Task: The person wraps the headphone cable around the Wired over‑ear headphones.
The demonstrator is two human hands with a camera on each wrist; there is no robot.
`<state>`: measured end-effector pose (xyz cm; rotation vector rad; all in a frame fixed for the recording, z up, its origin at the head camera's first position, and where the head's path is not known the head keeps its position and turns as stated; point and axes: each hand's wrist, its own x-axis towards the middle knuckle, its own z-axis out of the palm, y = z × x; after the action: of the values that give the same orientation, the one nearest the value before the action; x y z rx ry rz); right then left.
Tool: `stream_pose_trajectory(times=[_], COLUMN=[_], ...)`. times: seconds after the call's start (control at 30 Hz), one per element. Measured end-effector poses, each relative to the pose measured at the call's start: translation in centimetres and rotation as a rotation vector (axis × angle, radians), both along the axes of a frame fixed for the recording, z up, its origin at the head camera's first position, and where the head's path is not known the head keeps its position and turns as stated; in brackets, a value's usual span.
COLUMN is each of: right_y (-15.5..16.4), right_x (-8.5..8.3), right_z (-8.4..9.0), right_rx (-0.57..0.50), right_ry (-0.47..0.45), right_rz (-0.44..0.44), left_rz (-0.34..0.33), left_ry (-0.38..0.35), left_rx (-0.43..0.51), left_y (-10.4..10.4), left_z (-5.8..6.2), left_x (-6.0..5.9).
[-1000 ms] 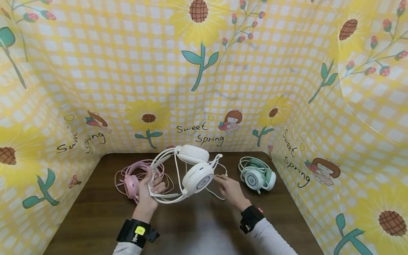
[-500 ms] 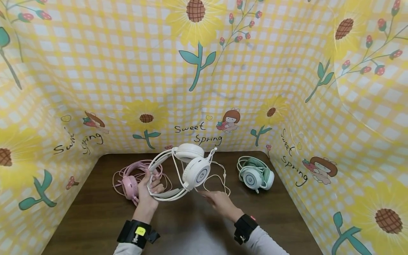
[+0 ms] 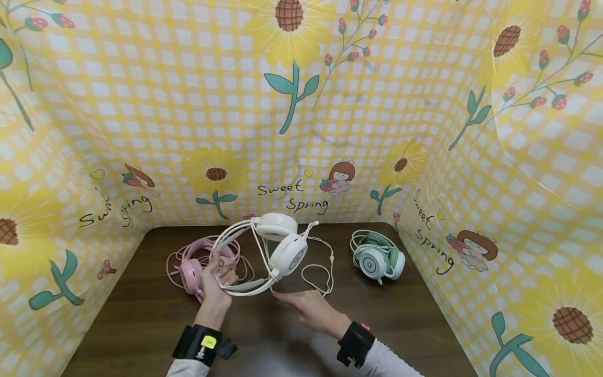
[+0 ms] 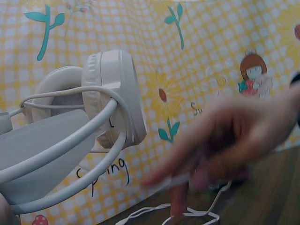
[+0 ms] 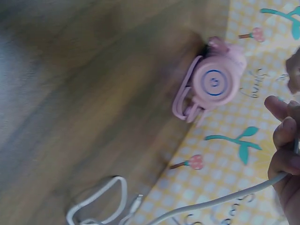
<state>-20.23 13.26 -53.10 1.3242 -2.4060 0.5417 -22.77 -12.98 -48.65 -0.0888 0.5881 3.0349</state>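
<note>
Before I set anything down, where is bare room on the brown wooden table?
Bare: right, between the right hand and the green and white headphones; front left, between the black left wristband and the table edge. Crowded: back left, around pink plastic headphones; back centre, by the thin white cable.

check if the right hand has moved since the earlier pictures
Yes. In the head view, the right hand has moved left and lower in the picture, farther from the green headset.
</note>
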Motion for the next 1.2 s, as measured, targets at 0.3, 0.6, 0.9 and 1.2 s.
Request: stream_pose_trajectory(times=[0.3,0.6,0.9,1.2], right_y=[0.2,1.5,3.1,5.0], right_x=[0.9,0.8,0.1,-0.5], right_z=[1.5,0.6,2.0,3.2], right_rx=[-0.008,0.021,0.047,0.076], right_ry=[0.078,0.037,-0.016,0.023], right_rz=[-0.001,-0.049,-0.098,-0.177], left_rz=[0.197,0.406,0.449,0.496], left_ry=[-0.117,-0.121,-0.131,-0.132], left_rx=[-0.265,-0.542,-0.637,-0.706], left_y=[0.2,0.3,-0.5,-0.9], left_z=[-0.3,-1.2,-1.5,-1.9], left_x=[0.2,0.7,1.0,1.1])
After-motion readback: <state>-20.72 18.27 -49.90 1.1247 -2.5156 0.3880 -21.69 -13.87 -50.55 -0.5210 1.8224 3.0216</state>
